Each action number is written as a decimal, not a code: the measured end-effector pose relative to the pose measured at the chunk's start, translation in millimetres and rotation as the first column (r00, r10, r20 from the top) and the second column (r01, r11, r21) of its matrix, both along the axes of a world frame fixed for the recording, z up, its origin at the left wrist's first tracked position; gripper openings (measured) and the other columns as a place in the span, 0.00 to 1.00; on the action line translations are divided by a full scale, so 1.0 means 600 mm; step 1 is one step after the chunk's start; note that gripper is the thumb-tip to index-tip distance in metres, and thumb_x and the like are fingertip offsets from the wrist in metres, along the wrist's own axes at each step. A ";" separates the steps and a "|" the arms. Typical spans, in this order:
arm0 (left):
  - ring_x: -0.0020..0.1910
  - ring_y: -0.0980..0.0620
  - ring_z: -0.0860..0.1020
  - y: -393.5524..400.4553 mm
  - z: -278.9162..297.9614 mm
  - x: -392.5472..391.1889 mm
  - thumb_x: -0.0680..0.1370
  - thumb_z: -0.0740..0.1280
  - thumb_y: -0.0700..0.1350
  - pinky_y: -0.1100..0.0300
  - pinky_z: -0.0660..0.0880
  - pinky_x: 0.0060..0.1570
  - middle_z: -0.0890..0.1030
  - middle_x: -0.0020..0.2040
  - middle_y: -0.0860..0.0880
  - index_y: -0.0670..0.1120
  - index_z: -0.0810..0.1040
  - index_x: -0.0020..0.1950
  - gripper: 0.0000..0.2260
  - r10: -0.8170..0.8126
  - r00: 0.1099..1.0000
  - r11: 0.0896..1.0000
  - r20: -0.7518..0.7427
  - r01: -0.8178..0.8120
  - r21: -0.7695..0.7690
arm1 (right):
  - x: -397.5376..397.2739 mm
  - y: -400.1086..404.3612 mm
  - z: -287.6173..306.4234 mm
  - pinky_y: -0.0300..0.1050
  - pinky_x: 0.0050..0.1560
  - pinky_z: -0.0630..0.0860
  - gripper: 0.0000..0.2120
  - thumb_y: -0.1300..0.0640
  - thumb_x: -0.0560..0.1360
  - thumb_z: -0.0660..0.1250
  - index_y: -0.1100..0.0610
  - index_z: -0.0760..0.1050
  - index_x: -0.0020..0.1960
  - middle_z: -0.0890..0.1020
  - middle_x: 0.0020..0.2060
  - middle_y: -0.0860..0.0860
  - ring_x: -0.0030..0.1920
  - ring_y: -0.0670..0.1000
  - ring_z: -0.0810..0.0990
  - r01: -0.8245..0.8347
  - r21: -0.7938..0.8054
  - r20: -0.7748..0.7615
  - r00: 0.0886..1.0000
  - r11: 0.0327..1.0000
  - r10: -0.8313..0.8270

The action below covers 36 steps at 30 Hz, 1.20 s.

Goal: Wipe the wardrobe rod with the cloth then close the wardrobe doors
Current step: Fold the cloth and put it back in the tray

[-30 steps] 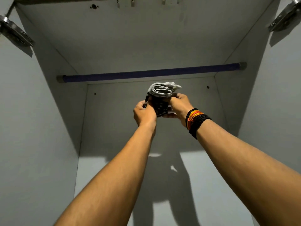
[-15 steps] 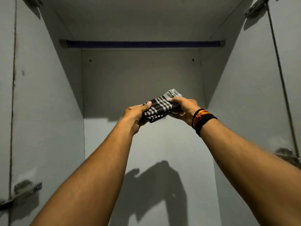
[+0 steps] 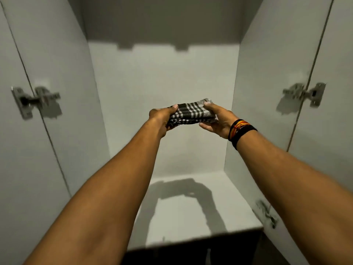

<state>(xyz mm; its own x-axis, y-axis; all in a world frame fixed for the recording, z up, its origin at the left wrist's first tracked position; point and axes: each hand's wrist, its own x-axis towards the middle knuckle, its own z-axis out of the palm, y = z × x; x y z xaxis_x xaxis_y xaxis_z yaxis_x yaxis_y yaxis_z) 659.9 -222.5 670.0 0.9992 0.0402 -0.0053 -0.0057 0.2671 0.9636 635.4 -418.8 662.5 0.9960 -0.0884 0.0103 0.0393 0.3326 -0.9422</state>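
Note:
A folded black-and-white checked cloth (image 3: 191, 112) is held out in front of me inside the open white wardrobe. My left hand (image 3: 162, 118) grips its left end with the thumb on top. My right hand (image 3: 217, 119), with dark and orange bands on the wrist, holds the right end from below and the side. The wardrobe rod is out of the frame above. The left door (image 3: 17, 150) and the right door (image 3: 332, 111) both stand open.
Metal hinges sit on the left (image 3: 34, 101) and right (image 3: 305, 93) side panels, and a lower hinge (image 3: 267, 213) at the right. The wardrobe floor shelf (image 3: 238, 211) lies below my arms, with a dark gap under its front edge.
The view has dropped from the wardrobe's top to its lower part, so the blue rod has left the frame. Both hands brought the cloth down from just under the rod and flattened it.

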 end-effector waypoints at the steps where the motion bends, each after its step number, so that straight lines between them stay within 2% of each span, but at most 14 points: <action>1: 0.46 0.45 0.83 -0.003 -0.032 -0.012 0.75 0.76 0.40 0.53 0.83 0.38 0.84 0.55 0.40 0.37 0.79 0.63 0.19 -0.007 0.999 1.000 -0.031 0.007 0.008 | -0.009 -0.006 -0.033 0.51 0.41 0.85 0.13 0.57 0.73 0.75 0.58 0.79 0.56 0.83 0.50 0.56 0.50 0.56 0.85 0.005 -0.006 -0.042 0.999 1.000 -0.006; 5: 0.48 0.44 0.83 -0.023 -0.207 -0.083 0.74 0.75 0.35 0.51 0.83 0.48 0.83 0.50 0.41 0.36 0.77 0.63 0.18 0.011 0.979 1.000 -0.205 -0.009 0.014 | -0.049 -0.039 -0.211 0.51 0.39 0.84 0.19 0.61 0.73 0.71 0.60 0.75 0.63 0.79 0.55 0.57 0.51 0.58 0.83 0.024 -0.020 -0.257 0.966 1.000 -0.029; 7: 0.46 0.45 0.83 -0.031 -0.310 -0.128 0.73 0.75 0.32 0.53 0.82 0.46 0.83 0.49 0.41 0.35 0.77 0.62 0.19 0.030 0.949 0.999 -0.313 -0.023 0.026 | -0.080 -0.047 -0.306 0.51 0.37 0.84 0.14 0.62 0.73 0.70 0.60 0.75 0.58 0.76 0.56 0.57 0.51 0.58 0.81 -0.009 -0.025 -0.362 0.932 1.000 0.000; 9: 0.46 0.46 0.83 -0.031 -0.419 -0.178 0.73 0.74 0.31 0.52 0.82 0.51 0.83 0.51 0.40 0.34 0.78 0.64 0.19 0.066 0.911 0.998 -0.407 -0.059 0.030 | -0.118 -0.046 -0.402 0.51 0.34 0.84 0.09 0.63 0.75 0.69 0.60 0.74 0.54 0.76 0.58 0.57 0.50 0.58 0.79 -0.058 -0.038 -0.465 0.885 0.998 0.034; 12: 0.52 0.45 0.84 -0.016 -0.553 -0.255 0.74 0.75 0.33 0.48 0.82 0.54 0.84 0.58 0.41 0.36 0.79 0.64 0.19 0.135 0.832 0.991 -0.539 -0.100 0.094 | -0.181 -0.027 -0.524 0.56 0.38 0.84 0.05 0.62 0.77 0.69 0.60 0.76 0.52 0.69 0.72 0.56 0.67 0.62 0.71 -0.120 -0.021 -0.592 0.802 0.993 0.085; 14: 0.48 0.46 0.84 0.002 -0.626 -0.321 0.76 0.73 0.35 0.49 0.83 0.45 0.85 0.54 0.43 0.39 0.80 0.61 0.14 0.176 0.778 0.984 -0.603 -0.124 0.127 | -0.230 0.001 -0.604 0.56 0.41 0.83 0.03 0.62 0.77 0.70 0.58 0.78 0.50 0.68 0.74 0.55 0.74 0.62 0.64 -0.171 -0.028 -0.656 0.747 0.985 0.110; 16: 0.49 0.45 0.83 0.024 -0.685 -0.379 0.78 0.71 0.36 0.49 0.83 0.42 0.84 0.53 0.43 0.41 0.79 0.59 0.11 0.204 0.743 0.979 -0.638 -0.165 0.120 | -0.274 0.030 -0.665 0.54 0.39 0.83 0.04 0.62 0.76 0.72 0.59 0.80 0.51 0.76 0.66 0.56 0.68 0.60 0.72 -0.221 -0.060 -0.684 0.719 0.973 0.121; 19: 0.58 0.44 0.83 0.085 -0.784 -0.480 0.78 0.71 0.37 0.46 0.83 0.54 0.84 0.60 0.43 0.41 0.79 0.64 0.14 0.278 0.699 0.959 -0.658 -0.244 0.147 | -0.342 0.093 -0.783 0.48 0.34 0.83 0.13 0.60 0.72 0.76 0.61 0.81 0.55 0.84 0.54 0.56 0.54 0.58 0.84 -0.292 -0.173 -0.686 0.721 0.941 0.098; 21: 0.59 0.43 0.83 0.128 -0.832 -0.544 0.78 0.71 0.37 0.47 0.82 0.55 0.84 0.60 0.42 0.40 0.79 0.64 0.14 0.320 0.673 0.943 -0.667 -0.294 0.157 | -0.385 0.133 -0.831 0.47 0.36 0.83 0.17 0.58 0.71 0.78 0.61 0.80 0.57 0.85 0.50 0.55 0.50 0.57 0.84 -0.359 -0.263 -0.671 0.735 0.896 0.097; 23: 0.59 0.42 0.83 0.183 -0.879 -0.616 0.78 0.71 0.35 0.48 0.83 0.54 0.84 0.60 0.39 0.38 0.80 0.63 0.14 0.375 0.650 0.919 -0.660 -0.352 0.175 | -0.429 0.189 -0.868 0.48 0.40 0.83 0.15 0.57 0.71 0.78 0.61 0.81 0.55 0.85 0.46 0.54 0.46 0.54 0.84 -0.466 -0.299 -0.709 0.693 0.833 0.133; 26: 0.52 0.43 0.84 0.259 -0.935 -0.724 0.77 0.71 0.35 0.56 0.85 0.42 0.84 0.58 0.38 0.36 0.79 0.65 0.16 0.450 0.596 0.882 -0.666 -0.413 0.227 | -0.496 0.280 -0.912 0.53 0.51 0.84 0.13 0.59 0.71 0.76 0.62 0.81 0.54 0.84 0.42 0.56 0.39 0.53 0.83 -0.605 -0.235 -0.782 0.582 0.761 0.221; 29: 0.43 0.46 0.83 0.335 -0.986 -0.835 0.77 0.71 0.34 0.57 0.83 0.37 0.84 0.55 0.37 0.34 0.79 0.63 0.14 0.529 0.491 0.828 -0.692 -0.476 0.295 | -0.585 0.379 -0.970 0.54 0.48 0.85 0.10 0.62 0.70 0.75 0.62 0.80 0.50 0.81 0.35 0.56 0.30 0.51 0.79 -0.688 -0.210 -0.816 0.515 0.695 0.264; 33: 0.39 0.47 0.82 0.380 -1.030 -0.938 0.78 0.66 0.30 0.57 0.83 0.36 0.83 0.45 0.41 0.37 0.80 0.57 0.10 0.600 0.353 0.767 -0.718 -0.509 0.391 | -0.689 0.467 -1.027 0.53 0.42 0.86 0.08 0.63 0.65 0.77 0.60 0.82 0.44 0.86 0.41 0.58 0.40 0.55 0.86 -0.742 -0.233 -0.828 0.490 0.628 0.271; 36: 0.47 0.42 0.83 0.414 -1.096 -1.004 0.76 0.67 0.31 0.49 0.83 0.52 0.84 0.51 0.41 0.38 0.81 0.59 0.13 0.644 0.224 0.709 -0.732 -0.535 0.460 | -0.758 0.512 -1.066 0.55 0.46 0.86 0.09 0.60 0.64 0.78 0.53 0.79 0.33 0.84 0.35 0.50 0.45 0.56 0.86 -0.785 -0.338 -0.793 0.534 0.519 0.291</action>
